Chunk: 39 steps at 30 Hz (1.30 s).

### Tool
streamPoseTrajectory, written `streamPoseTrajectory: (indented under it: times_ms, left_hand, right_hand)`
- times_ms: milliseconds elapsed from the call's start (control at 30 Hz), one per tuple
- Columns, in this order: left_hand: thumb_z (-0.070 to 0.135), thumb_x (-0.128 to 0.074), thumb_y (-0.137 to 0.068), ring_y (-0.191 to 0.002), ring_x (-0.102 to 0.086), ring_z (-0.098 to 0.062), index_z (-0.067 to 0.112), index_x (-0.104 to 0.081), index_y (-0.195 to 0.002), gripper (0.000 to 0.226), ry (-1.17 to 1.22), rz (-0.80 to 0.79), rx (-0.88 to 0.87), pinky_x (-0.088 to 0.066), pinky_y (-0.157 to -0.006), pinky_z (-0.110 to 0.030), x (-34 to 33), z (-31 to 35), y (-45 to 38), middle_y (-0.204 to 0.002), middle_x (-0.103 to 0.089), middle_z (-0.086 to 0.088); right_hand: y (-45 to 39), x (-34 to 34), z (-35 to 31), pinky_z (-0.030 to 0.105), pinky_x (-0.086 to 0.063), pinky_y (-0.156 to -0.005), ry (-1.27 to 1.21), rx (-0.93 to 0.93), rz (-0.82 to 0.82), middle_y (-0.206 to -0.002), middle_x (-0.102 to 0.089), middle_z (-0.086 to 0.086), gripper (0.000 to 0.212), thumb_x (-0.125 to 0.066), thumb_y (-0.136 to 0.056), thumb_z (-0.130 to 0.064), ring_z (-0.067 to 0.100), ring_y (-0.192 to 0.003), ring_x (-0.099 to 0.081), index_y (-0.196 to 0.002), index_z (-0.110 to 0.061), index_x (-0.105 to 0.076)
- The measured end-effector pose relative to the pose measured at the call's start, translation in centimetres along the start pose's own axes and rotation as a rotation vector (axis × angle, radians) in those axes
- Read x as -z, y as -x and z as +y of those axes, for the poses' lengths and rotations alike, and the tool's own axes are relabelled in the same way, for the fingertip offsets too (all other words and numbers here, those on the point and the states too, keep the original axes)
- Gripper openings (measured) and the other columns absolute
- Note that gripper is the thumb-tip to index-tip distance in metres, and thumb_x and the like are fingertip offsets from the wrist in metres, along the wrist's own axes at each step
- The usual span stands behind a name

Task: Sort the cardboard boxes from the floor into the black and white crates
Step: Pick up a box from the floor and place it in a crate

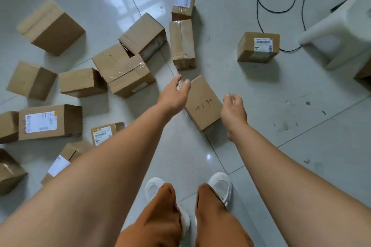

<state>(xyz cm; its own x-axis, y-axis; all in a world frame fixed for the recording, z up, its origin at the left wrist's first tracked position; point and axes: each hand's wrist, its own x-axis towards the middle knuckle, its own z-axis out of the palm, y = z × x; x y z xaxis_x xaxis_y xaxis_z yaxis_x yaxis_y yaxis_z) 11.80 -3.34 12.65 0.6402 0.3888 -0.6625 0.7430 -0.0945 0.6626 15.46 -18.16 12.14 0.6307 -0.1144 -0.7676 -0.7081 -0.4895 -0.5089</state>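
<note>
Both arms are stretched down toward a small cardboard box with handwriting [203, 102] lying flat on the tiled floor [261, 146], just ahead of the white shoes [219, 186]. The left hand [176, 94] is hung over the box's far left corner with fingers loosely spread and nothing held; whether the fingertips are touching the cardboard can't really be told. The right hand [233, 110] is placed just beside the box's right edge, fingers loosely curled, also holding nothing. So nothing's been grabbed yet, and tbh the pickup looks like the step in hand. Plenty of other boxes are scattered to the left, including a jumbled pile [124, 66] with one box leaning on another, plus a labelled box [258, 47] off on its own to the right. No black crate is seen from here; a white plastic thing [341, 32] at the right edge might be the white one, but that's a guess. What could go wrong: the box could be pinched only at the corners and be tipped or dropped, since it's likely light and smooth. The black cable [281, 10] looping near the white thing could get snagged by a foot when things are carried over that way.
</note>
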Motion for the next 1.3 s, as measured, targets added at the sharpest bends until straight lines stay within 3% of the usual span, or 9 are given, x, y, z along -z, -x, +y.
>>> streamPoseTrajectory:
  times_ms: [333,533,667,733,767,900,1033,1167,1300]
  left_hand:
    - [0.041,-0.043,-0.099,-0.145,-0.021,-0.023,0.017,-0.015,-0.153,0.065,-0.228,-0.039,-0.028,-0.021,-0.118,-0.040,-5.2,-7.8,-11.3,-0.160,-0.018,-0.003]
    - [0.038,-0.049,-0.097,-0.137,-0.034,-0.027,0.011,-0.019,-0.150,0.067,-0.294,-0.058,-0.005,-0.030,-0.113,-0.040,-6.3,-9.3,-14.9,-0.153,-0.030,-0.010]
    - [0.037,-0.051,-0.096,-0.134,-0.038,-0.028,0.010,-0.021,-0.150,0.067,-0.311,-0.039,0.008,-0.034,-0.105,-0.035,-6.1,-9.4,-15.9,-0.150,-0.033,-0.011]
    - [0.039,-0.050,-0.096,-0.133,-0.036,-0.029,0.015,-0.018,-0.152,0.069,-0.301,-0.024,0.016,-0.034,-0.106,-0.037,-5.8,-9.1,-15.6,-0.150,-0.026,-0.009]
    - [0.040,-0.050,-0.096,-0.132,-0.036,-0.030,0.018,-0.018,-0.152,0.068,-0.285,-0.018,0.023,-0.034,-0.107,-0.038,-5.5,-8.8,-15.2,-0.149,-0.024,-0.009]
    - [0.039,-0.053,-0.094,-0.125,-0.038,-0.029,0.029,-0.027,-0.149,0.061,-0.205,0.040,0.024,-0.040,-0.103,-0.038,-3.3,-6.9,-12.3,-0.136,-0.026,-0.007]
    - [0.036,-0.056,-0.090,-0.120,-0.039,-0.029,0.039,-0.038,-0.139,0.052,-0.101,0.133,0.027,-0.046,-0.089,-0.034,0.1,-3.2,-7.6,-0.131,-0.030,-0.007]
    - [0.045,-0.056,-0.073,-0.117,-0.048,-0.029,0.052,-0.045,-0.120,0.050,0.014,0.195,0.032,-0.049,-0.095,-0.050,4.2,1.3,-1.9,-0.125,-0.050,-0.004]
    - [0.047,-0.053,-0.063,-0.114,-0.053,-0.026,0.056,-0.045,-0.115,0.053,0.115,0.279,0.050,-0.048,-0.095,-0.050,8.7,6.2,3.7,-0.122,-0.057,0.001]
  right_hand:
    - [-10.4,-4.2,7.5,0.046,-0.035,-0.104,-0.022,-0.090,-0.010,-0.158,-0.022,0.005,0.062,-0.034,-0.102,-0.038,0.031,-0.136,-0.035,-0.153,-0.034,0.000]
    - [-13.3,-5.9,9.0,0.046,-0.036,-0.105,-0.037,-0.186,-0.009,-0.156,-0.028,0.008,0.073,-0.036,-0.102,-0.035,0.033,-0.135,-0.037,-0.152,-0.024,0.017]
    - [-14.0,-6.6,9.2,0.042,-0.035,-0.105,-0.131,-0.237,0.026,-0.152,-0.033,0.008,0.072,-0.044,-0.099,-0.036,0.030,-0.132,-0.041,-0.153,-0.015,-0.001]
    - [-13.6,-6.5,8.8,0.038,-0.038,-0.100,-0.202,-0.218,0.032,-0.150,-0.037,0.004,0.072,-0.046,-0.098,-0.036,0.024,-0.114,-0.053,-0.153,-0.022,-0.003]
    - [-13.1,-6.4,8.4,0.036,-0.041,-0.099,-0.232,-0.201,0.033,-0.148,-0.039,0.002,0.071,-0.046,-0.097,-0.036,0.021,-0.107,-0.055,-0.153,-0.027,-0.003]
    - [-10.0,-5.3,5.3,0.047,-0.047,-0.100,-0.260,-0.152,0.028,-0.142,-0.042,-0.005,0.070,-0.045,-0.096,-0.037,0.025,-0.117,-0.054,-0.150,-0.045,0.000]
    - [-5.2,-3.3,0.7,0.048,-0.052,-0.093,-0.238,-0.054,0.041,-0.137,-0.040,-0.001,0.068,-0.044,-0.096,-0.033,0.025,-0.110,-0.056,-0.149,-0.048,-0.003]
    - [0.6,-0.9,-4.6,0.048,-0.051,-0.092,-0.199,0.012,0.061,-0.137,-0.037,0.000,0.064,-0.043,-0.098,-0.030,0.023,-0.106,-0.052,-0.148,-0.051,-0.006]
    - [7.3,1.6,-10.4,0.045,-0.048,-0.095,-0.144,0.121,0.056,-0.141,-0.034,-0.001,0.064,-0.042,-0.099,-0.026,0.020,-0.102,-0.047,-0.149,-0.049,-0.008]
